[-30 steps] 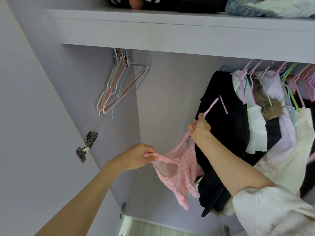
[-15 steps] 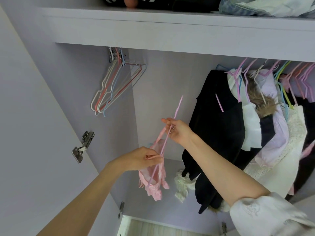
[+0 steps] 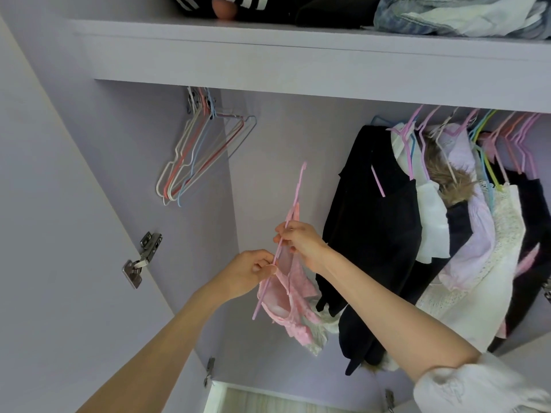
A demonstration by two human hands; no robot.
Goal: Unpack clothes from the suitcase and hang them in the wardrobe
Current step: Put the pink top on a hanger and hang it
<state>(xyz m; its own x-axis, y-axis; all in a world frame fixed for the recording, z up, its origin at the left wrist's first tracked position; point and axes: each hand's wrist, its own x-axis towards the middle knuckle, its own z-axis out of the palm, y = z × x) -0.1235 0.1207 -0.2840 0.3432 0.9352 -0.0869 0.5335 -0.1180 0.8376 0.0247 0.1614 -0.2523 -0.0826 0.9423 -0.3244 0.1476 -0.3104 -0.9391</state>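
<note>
Head view, looking up into the lilac wardrobe (image 3: pixel 298 138).

Left hand (image 3: pixel 249 271): closed, fingers pinched on the pink hanger (image 3: pixel 295 201) partway down its length, where the pink garment (image 3: pixel 287 289) meets it. Right hand (image 3: pixel 301 241): closed, thumb and fingers pinching the same hanger slightly higher up, just right of and above the left hand. The two hands are close together, nearly touching.

The hanger is seen edge-on as a thin, tilted line, hook end up and right, lower end down and left. The pink garment hangs from it below both hands, bunched, in the open middle of the wardrobe. It appears to be a light lace-trimmed piece; the folds are too crumpled to tell more. Whether its strap is fully seated on the hanger cannot be told.

Far left, a cluster of empty hangers (image 3: pixel 196 162) in white, pink and blue hangs near the side wall. Right, a row of hung clothes: a black garment (image 3: pixel 375 222) nearest the hands, then white, fur-trimmed, lilac and lace pieces on pastel hangers. The pink garment hangs just left of the black garment.

Above, the shelf (image 3: pixel 268 58) carries folded clothes, among them a striped black item and denim. A metal hinge (image 3: pixel 141 257) sits on the door at left.
</note>
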